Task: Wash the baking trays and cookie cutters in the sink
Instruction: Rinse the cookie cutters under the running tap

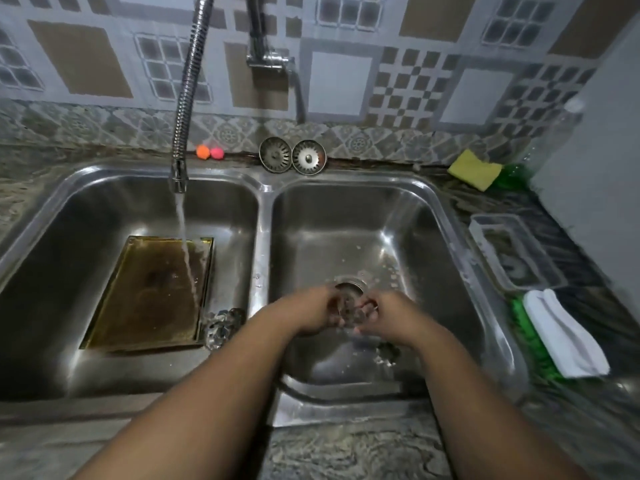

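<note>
No text, label, brand, number or sign can be read anywhere in this view; the surfaces show only patterns.

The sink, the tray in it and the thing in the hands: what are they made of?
The sink: probably stainless steel, brushed grey with bright glints. The tray: likely metal with a golden-brown finish, darker in the middle; tinted glass is possible. The cookie cutter: thin shiny metal, it seems, though blurred.
</note>
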